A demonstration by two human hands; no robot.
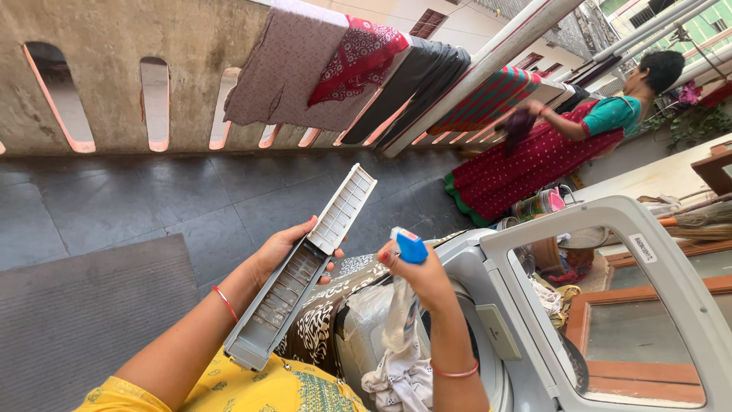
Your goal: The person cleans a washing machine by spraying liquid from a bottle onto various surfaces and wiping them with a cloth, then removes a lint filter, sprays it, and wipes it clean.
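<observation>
My left hand (284,248) grips a long grey and white slotted plastic filter panel (305,267) around its middle, holding it at a slant. My right hand (423,278) is closed on a spray bottle with a blue trigger head (410,247), together with a white cloth (400,343) that hangs down from the fist. The nozzle sits close to the panel's upper half. Both hands are above the open top of a grey top-loading washing machine (526,351), whose lid (640,305) stands raised at the right.
A person in a red skirt and teal top (549,149) handles laundry at the concrete parapet (114,69), where clothes hang (343,69). A grey mat (84,320) lies on the dark tiled floor. A broom and wooden furniture sit at the right.
</observation>
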